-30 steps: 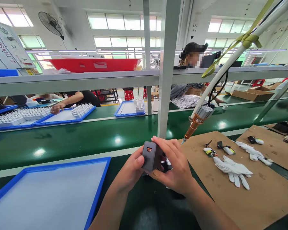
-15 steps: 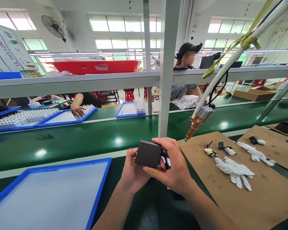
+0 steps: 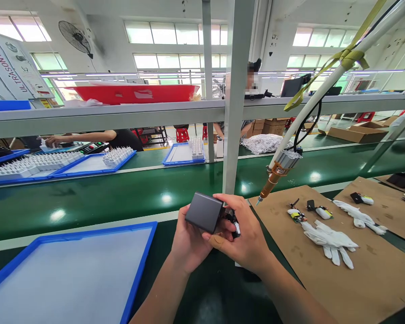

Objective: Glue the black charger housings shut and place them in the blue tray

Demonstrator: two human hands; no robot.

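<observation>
In the middle of the head view, a dark grey box-shaped plastic housing (image 3: 204,212) is held up above the green bench. My left hand (image 3: 189,245) grips it from the left and below, fingers closed round it. My right hand (image 3: 246,234) is closed at its right end, thumb below and forefinger along the top. Between the right fingers shows a small black-and-white part (image 3: 235,226), mostly hidden by them. Whether that part is joined to the housing I cannot tell. To the right, small circuit assemblies (image 3: 297,214) lie on brown cardboard (image 3: 290,252).
A blue-rimmed tray (image 3: 140,265) lies left of my hands. An orange-bodied hanging tool (image 3: 270,182) points down near my right hand. White gloves (image 3: 330,240) rest on the cardboard. A white post (image 3: 230,148) stands ahead. Across the green belt (image 3: 121,198) are co-workers and trays of white parts.
The housing has tilted and shifted slightly left in my hands, its upper face now catching light. Across the belt, one co-worker's arm has moved left; another person has shifted behind the post.
</observation>
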